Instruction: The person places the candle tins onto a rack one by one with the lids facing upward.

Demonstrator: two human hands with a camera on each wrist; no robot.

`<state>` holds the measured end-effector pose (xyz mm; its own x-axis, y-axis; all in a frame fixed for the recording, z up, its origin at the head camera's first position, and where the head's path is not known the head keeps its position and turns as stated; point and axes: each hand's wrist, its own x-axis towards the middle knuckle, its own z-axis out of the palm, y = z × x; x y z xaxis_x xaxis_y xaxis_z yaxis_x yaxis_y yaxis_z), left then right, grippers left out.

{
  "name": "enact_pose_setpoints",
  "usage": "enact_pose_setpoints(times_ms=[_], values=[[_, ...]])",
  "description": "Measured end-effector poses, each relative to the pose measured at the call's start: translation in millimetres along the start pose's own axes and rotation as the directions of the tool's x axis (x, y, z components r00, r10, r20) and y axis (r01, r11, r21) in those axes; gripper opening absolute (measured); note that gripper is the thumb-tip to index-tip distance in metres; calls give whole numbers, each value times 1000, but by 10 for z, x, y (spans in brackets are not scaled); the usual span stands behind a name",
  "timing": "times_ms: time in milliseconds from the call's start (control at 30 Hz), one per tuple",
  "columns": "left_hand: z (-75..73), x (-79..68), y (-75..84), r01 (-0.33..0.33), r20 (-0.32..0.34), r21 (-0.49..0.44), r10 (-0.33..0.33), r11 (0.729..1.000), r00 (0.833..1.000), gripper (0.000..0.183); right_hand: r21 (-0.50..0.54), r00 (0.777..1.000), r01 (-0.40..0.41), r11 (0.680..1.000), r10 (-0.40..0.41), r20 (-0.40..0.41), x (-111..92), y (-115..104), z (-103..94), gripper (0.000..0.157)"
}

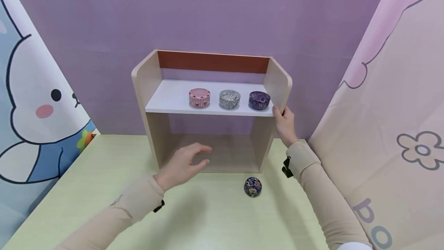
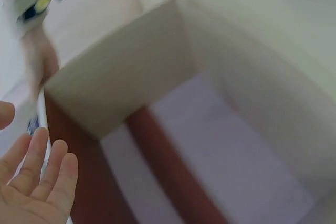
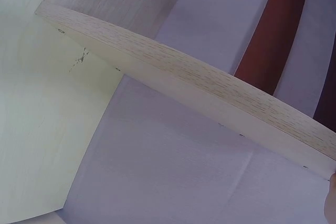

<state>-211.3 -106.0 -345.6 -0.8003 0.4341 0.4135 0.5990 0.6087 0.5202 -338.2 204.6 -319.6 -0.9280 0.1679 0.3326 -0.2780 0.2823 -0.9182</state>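
A small two-tier wooden shelf [image 1: 145, 88] stands on the table. My right hand [image 1: 286, 127] grips its right side panel near the end of the white middle board, thumb at the front edge. On that board sit a pink round tin [image 1: 199, 98], a grey-white patterned tin [image 1: 229, 99] and a dark purple tin [image 1: 259, 100], in a row. My left hand [image 1: 183, 164] is in front of the lower compartment, fingers loosely spread and holding nothing. A dark blue patterned round tin [image 1: 253, 187] lies on the table in front of the shelf's right side.
The pale yellow-green table [image 1: 215, 223] reaches back to a purple cloth backdrop [image 1: 222, 14]. A printed cloth with a rabbit [image 1: 45, 88] borders the left, and another with a flower [image 1: 421, 149] the right. A red-brown strip [image 1: 213, 61] spans the shelf's upper back.
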Motion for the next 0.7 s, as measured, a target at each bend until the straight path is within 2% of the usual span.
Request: enact_pose_setpoints(times_ms=[133,233,300,367,467,533,700], values=[[211,-68,12,-43,86,79,36,996,996,30,-3,1000,-3,1000,3,-5,17,14,10,41],[348,-95,20,-120,127,143,102,982,987,29,-10,1000,-5,1000,5,-13,32,18,11,41],[440,-98,19,-189,159,200,158,962,974,30,-8,1000,-1,1000,1,-11,38,16,9,42],[530,-93,20,-269,192,259,223,928,956,30,-9,1000,2,1000,-2,-5,38,10,5,42],[657,-76,25,-394,247,351,322,849,914,31,-1,1000,5,1000,-5,6,32,3,0,43],[750,-58,18,-474,277,412,388,778,879,31,-6,1000,3,1000,-2,11,28,2,-3,44],[1019,4,-30,-630,354,540,529,558,772,29,-29,1000,-2,1000,2,14,26,3,-9,43]])
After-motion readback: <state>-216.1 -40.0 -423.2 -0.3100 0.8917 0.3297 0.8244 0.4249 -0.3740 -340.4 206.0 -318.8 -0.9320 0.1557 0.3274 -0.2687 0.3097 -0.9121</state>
